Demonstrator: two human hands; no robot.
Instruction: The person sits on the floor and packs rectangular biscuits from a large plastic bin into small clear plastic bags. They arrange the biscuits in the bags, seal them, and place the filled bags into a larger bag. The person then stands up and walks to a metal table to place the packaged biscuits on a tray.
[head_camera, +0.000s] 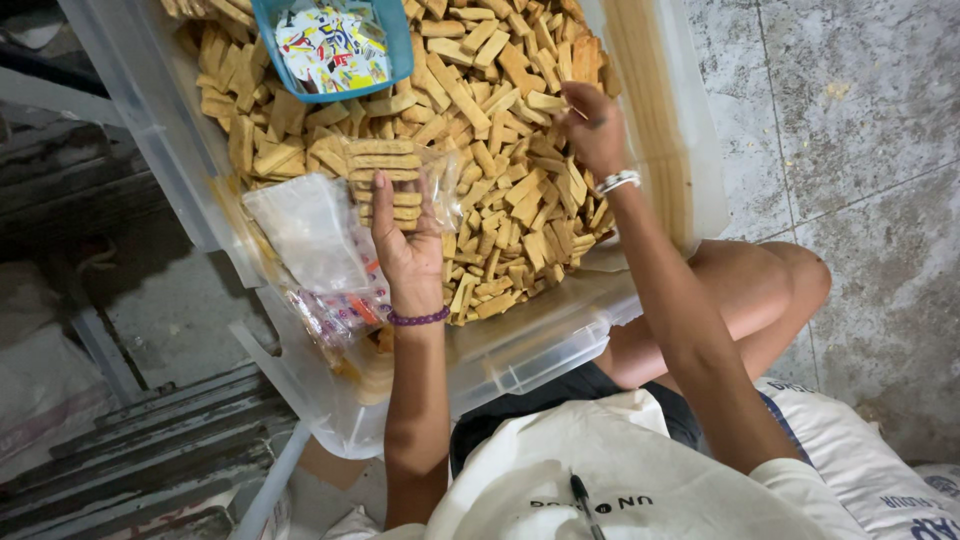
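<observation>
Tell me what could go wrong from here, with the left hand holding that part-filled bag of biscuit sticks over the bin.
1. The clear bag rests open in the left hand; if it tilts, its stacked sticks could slide back into the loose pile.
2. The right hand digs into the biscuit sticks; squeezing may snap them.
3. The empty bags hang over the plastic bin edge and might slip to the floor.
</observation>
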